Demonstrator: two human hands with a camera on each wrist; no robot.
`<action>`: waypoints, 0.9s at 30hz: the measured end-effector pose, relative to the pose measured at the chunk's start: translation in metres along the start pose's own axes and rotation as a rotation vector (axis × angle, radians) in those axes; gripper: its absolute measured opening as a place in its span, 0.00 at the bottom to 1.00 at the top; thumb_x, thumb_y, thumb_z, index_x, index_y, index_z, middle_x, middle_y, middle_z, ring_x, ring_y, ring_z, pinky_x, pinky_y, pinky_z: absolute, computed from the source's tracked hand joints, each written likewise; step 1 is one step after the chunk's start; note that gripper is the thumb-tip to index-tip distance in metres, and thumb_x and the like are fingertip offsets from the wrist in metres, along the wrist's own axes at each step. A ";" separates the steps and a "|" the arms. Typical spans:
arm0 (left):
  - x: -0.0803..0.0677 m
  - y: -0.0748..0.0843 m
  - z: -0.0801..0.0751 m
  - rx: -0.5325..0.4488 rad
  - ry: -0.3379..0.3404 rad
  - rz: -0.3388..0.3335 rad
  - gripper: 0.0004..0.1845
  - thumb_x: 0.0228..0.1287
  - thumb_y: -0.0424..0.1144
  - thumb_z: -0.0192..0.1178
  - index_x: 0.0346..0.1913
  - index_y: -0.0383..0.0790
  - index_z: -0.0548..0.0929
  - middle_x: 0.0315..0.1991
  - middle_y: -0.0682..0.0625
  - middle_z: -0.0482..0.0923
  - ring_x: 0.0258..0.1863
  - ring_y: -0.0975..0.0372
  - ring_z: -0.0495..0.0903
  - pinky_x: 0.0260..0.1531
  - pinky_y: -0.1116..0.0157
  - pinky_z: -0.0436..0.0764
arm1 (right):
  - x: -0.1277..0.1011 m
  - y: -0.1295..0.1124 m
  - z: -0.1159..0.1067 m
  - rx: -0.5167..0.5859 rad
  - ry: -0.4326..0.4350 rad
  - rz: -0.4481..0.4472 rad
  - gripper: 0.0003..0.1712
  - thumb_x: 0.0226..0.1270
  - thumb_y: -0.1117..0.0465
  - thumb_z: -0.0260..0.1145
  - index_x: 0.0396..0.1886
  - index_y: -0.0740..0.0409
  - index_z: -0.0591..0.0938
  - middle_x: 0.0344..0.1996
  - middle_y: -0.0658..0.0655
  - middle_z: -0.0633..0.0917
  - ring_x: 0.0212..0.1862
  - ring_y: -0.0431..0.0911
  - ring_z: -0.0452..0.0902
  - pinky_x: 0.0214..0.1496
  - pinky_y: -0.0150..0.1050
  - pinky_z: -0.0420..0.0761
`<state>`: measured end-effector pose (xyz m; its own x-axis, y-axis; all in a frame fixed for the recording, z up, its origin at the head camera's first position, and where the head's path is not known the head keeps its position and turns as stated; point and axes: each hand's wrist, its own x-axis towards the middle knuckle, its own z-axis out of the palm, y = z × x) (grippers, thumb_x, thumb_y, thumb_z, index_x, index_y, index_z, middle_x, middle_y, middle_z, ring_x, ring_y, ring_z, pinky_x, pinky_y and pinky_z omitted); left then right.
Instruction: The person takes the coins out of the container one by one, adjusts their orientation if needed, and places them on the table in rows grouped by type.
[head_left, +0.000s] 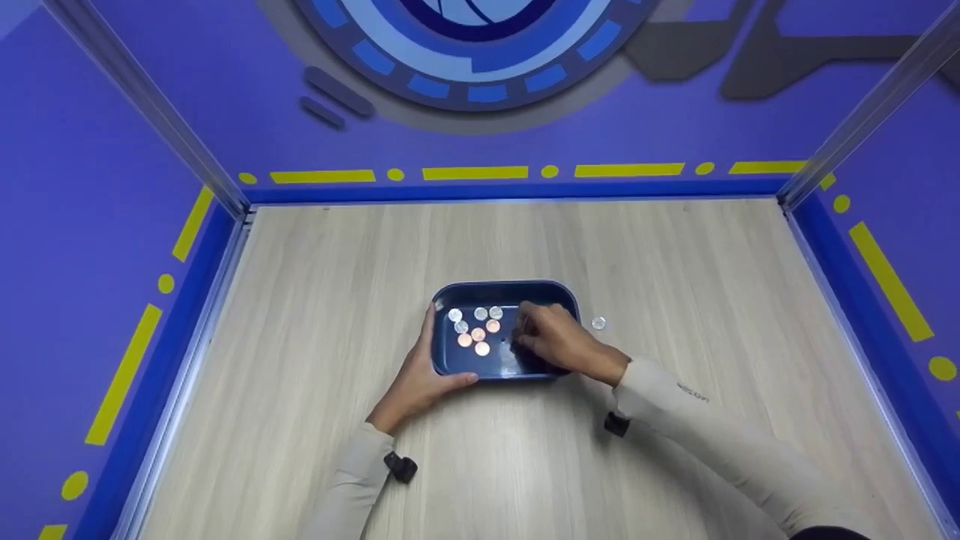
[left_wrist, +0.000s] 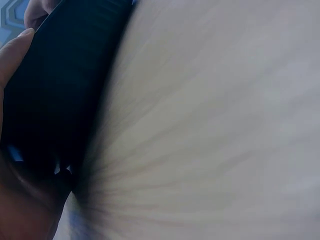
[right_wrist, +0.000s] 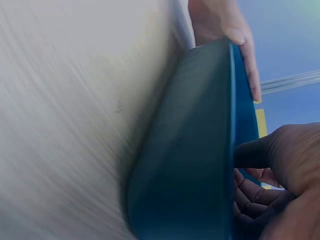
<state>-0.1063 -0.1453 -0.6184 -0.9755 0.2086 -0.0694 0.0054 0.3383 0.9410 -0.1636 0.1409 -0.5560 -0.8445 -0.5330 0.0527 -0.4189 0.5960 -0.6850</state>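
A dark blue rectangular tray (head_left: 506, 369) stands on the table with several coins inside, some silvery (head_left: 481, 313) and some copper-coloured (head_left: 482, 349). My left hand (head_left: 420, 379) holds the tray at its left end, thumb along the front rim and fingers against the left wall. My right hand (head_left: 559, 337) reaches over the right side into the tray, its fingers bent low near the bottom. In the right wrist view the tray wall (right_wrist: 185, 150) partly hides the right fingers (right_wrist: 255, 190); whether they pinch a coin cannot be seen.
One silvery coin (head_left: 598, 323) lies on the wooden table (head_left: 337, 300), just right of the tray. Blue panels (head_left: 480, 142) with yellow marks rise at the back and both sides.
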 end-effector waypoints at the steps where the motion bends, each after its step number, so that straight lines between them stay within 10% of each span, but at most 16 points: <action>1: 0.000 0.000 0.000 -0.001 -0.002 0.000 0.81 0.49 0.52 0.89 0.92 0.49 0.36 0.90 0.36 0.47 0.86 0.41 0.55 0.83 0.40 0.54 | -0.002 0.000 -0.002 -0.001 0.002 0.001 0.08 0.67 0.74 0.75 0.41 0.61 0.85 0.33 0.55 0.91 0.37 0.44 0.88 0.39 0.44 0.89; 27: 0.001 -0.002 0.000 0.008 -0.006 0.017 0.79 0.53 0.49 0.88 0.92 0.49 0.35 0.90 0.38 0.45 0.87 0.44 0.52 0.84 0.42 0.51 | -0.040 0.019 -0.047 0.066 0.084 0.028 0.08 0.68 0.77 0.74 0.41 0.64 0.86 0.32 0.55 0.91 0.33 0.44 0.87 0.35 0.33 0.83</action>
<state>-0.1073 -0.1460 -0.6203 -0.9739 0.2201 -0.0560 0.0234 0.3425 0.9392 -0.1535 0.2018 -0.5375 -0.8815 -0.4632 0.0917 -0.3744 0.5672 -0.7335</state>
